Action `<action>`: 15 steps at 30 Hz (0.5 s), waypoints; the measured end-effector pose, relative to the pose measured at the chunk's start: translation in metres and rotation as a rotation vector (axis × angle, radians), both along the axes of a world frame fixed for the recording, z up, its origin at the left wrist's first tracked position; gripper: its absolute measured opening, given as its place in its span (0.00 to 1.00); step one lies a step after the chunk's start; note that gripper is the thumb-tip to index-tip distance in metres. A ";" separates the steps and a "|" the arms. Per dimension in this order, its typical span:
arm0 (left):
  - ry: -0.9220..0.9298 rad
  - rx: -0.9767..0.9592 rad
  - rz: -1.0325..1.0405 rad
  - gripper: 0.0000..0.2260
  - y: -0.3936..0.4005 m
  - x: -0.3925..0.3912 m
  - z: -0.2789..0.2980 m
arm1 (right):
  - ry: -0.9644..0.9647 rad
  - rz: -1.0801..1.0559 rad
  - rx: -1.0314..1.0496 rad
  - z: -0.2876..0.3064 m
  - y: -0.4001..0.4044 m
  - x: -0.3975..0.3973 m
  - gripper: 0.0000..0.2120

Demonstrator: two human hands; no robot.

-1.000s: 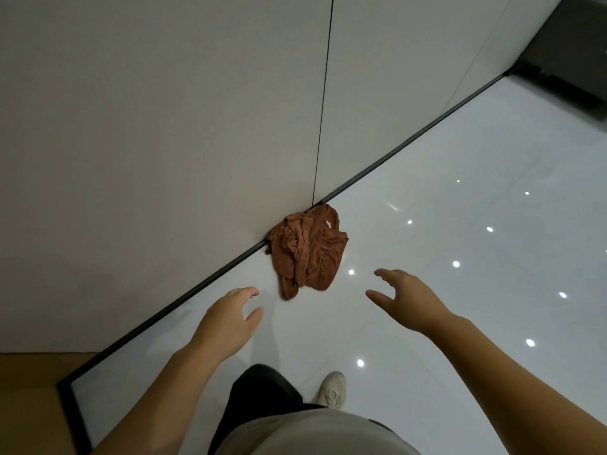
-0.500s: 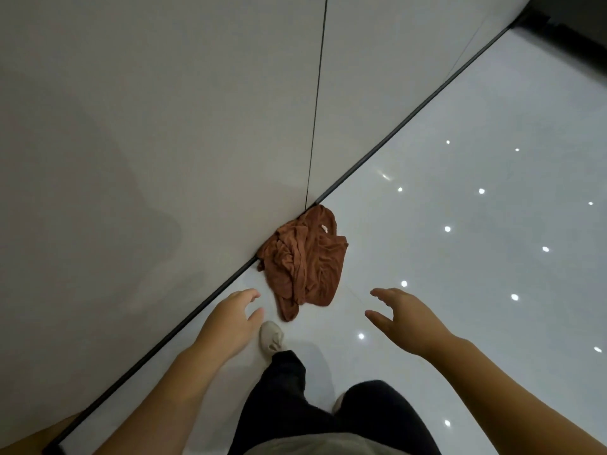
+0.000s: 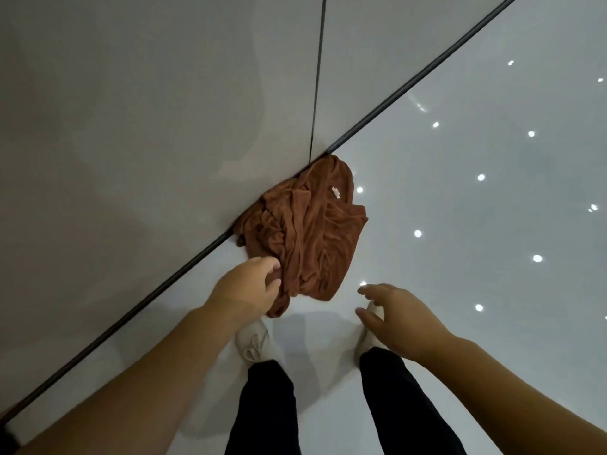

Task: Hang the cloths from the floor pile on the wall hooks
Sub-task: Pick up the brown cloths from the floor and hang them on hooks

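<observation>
Rust-brown cloth (image 3: 305, 231) bunched on the glossy white floor (image 3: 460, 224), pressed against the dark strip (image 3: 410, 83) at the foot of the grey wall (image 3: 147, 110). Left hand (image 3: 246, 290) at the pile's 7 o'clock edge, fingers loosely curled and overlapping the fabric (touch or grip, cannot tell). Right hand (image 3: 394, 320) at the pile's 5 o'clock, clear of it, fingers spread wide, holding nothing. Pale shoes (image 3: 253, 343) and black trousers (image 3: 262, 412) at 6 o'clock.

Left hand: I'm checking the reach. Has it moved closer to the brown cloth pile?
Yes. The left hand has moved forward to the edge of the brown cloth pile lying against the wall.
</observation>
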State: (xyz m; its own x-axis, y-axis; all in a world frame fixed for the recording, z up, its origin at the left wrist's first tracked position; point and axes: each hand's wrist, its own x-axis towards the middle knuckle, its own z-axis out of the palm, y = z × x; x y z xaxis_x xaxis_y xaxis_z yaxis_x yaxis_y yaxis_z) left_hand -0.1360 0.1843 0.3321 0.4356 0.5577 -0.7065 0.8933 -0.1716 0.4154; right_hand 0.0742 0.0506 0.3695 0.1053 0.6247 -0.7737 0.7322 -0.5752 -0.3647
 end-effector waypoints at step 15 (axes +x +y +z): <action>0.285 0.249 0.038 0.29 -0.023 0.051 -0.374 | 0.060 -0.129 0.037 -0.359 0.038 0.019 0.12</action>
State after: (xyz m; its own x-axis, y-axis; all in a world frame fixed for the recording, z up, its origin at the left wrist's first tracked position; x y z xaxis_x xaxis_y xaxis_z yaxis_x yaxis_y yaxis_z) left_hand -0.0849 0.1614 -0.0421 0.2169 0.7397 -0.6371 0.9747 -0.2003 0.0992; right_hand 0.0935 0.0890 0.0105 0.1407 0.6368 -0.7581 0.6290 -0.6488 -0.4283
